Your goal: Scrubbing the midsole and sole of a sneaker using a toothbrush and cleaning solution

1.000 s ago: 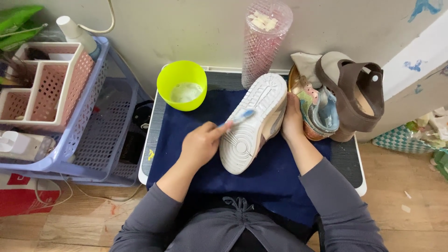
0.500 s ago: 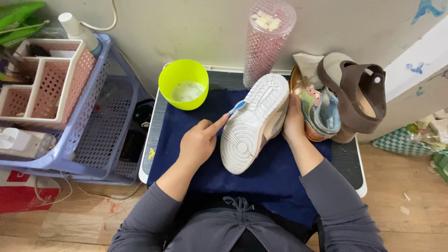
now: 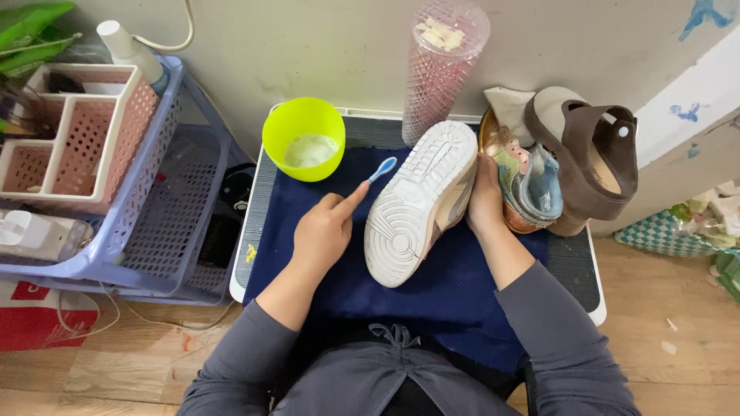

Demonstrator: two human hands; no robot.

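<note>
Sneaker (image 3: 420, 204) in white lies tipped on its side on the dark blue cloth (image 3: 455, 308), its pale tread sole turned up toward the camera and its toe pointing away toward the wall. The right hand (image 3: 486, 196) grips the shoe from the far side, fingers wrapped around the upper, so only the back of the hand and the thumb edge show. The left hand (image 3: 324, 231) is closed around the handle of a small blue toothbrush (image 3: 381, 169), index finger stretched along the handle; the brush head hangs just left of the sole's toe end, apart from it, between the shoe and the lime green bowl (image 3: 303, 139). That bowl sits at the cloth's far left corner and holds a whitish foamy liquid. Behind the shoe stands a tall pink mesh-patterned cylinder (image 3: 443, 65) against the wall. To the right, just beside the right hand, a colourful small shoe (image 3: 528, 189) and a brown sandal (image 3: 590, 158) are piled together. On the left, a lavender plastic basket (image 3: 166, 239) holds a pink divided organizer (image 3: 73, 142).
</note>
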